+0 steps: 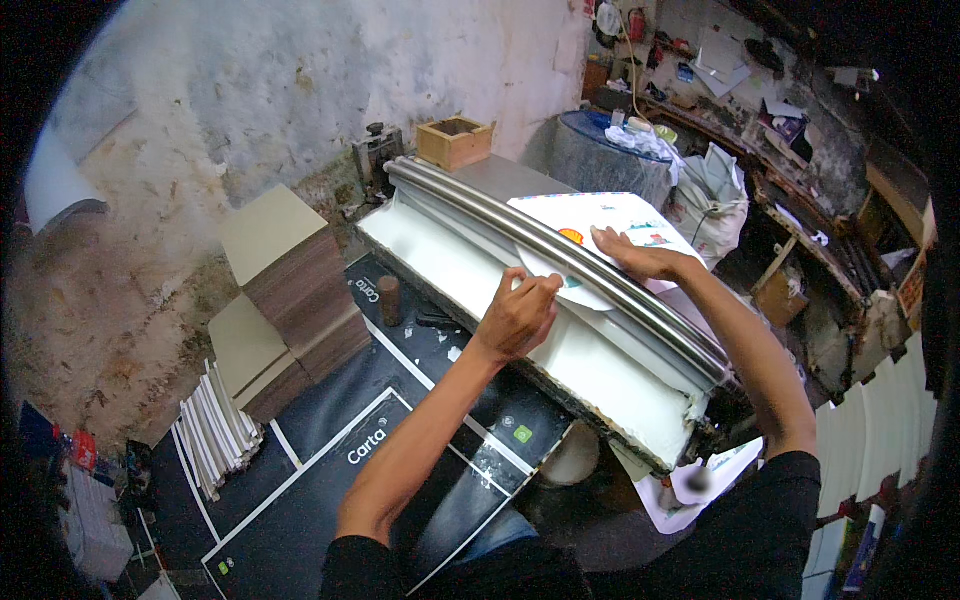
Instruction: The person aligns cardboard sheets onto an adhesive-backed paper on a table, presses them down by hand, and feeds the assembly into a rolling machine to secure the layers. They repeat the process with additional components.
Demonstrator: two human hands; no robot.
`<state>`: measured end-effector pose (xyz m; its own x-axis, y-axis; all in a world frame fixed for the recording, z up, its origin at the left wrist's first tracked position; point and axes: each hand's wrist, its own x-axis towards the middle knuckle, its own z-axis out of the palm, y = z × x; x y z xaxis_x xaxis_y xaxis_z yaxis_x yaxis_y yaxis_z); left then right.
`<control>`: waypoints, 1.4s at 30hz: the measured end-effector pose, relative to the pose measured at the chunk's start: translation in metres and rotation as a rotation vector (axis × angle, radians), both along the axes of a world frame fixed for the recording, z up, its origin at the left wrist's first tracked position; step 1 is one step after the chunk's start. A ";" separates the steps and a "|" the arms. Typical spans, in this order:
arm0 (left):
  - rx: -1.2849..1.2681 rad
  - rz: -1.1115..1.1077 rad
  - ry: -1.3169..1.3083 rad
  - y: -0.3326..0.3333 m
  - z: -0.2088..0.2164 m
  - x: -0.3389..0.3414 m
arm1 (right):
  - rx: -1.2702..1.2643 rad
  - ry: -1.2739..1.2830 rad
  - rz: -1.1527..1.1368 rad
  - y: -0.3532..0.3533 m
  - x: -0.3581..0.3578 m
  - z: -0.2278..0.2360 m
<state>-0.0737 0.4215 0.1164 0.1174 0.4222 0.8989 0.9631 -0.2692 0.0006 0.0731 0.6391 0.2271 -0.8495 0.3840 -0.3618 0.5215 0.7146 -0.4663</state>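
A pair of long metal rollers (560,265) runs slantwise over a trough (620,375) of white, glue-like stuff. A white printed sheet (618,213) with a yellow-and-red mark lies across the far side of the rollers, and part of it comes out on the near side. There my left hand (518,315) is closed, thumb and fingers pinching the sheet's edge above the trough. My right hand (637,258) lies flat on the sheet beyond the rollers, its fingers stretched out. The sheet's part between the rollers is hidden.
Stacks of grey-brown board (300,260) and a bundle of white strips (218,430) stand on a black printed cover (330,490) at left. A wooden box (455,142) sits at the machine's far end. A blue-topped drum (590,150) stands behind. Another printed sheet (660,505) hangs below right.
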 end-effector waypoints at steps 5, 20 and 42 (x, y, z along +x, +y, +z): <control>0.059 -0.041 -0.043 -0.058 0.022 0.002 | -0.160 0.322 0.008 -0.026 0.028 0.013; 0.319 0.087 0.076 -0.251 0.137 0.011 | 0.588 0.801 0.088 -0.149 0.161 -0.018; -0.461 0.921 -1.220 -0.537 -0.089 0.012 | -0.080 0.518 0.514 -0.318 -0.166 -0.195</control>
<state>-0.0620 -0.1153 0.0275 -0.9811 0.1892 0.0409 0.1514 0.6188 0.7708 -0.0925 0.3211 0.0321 -0.9849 -0.1194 0.1250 -0.1716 0.7633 -0.6228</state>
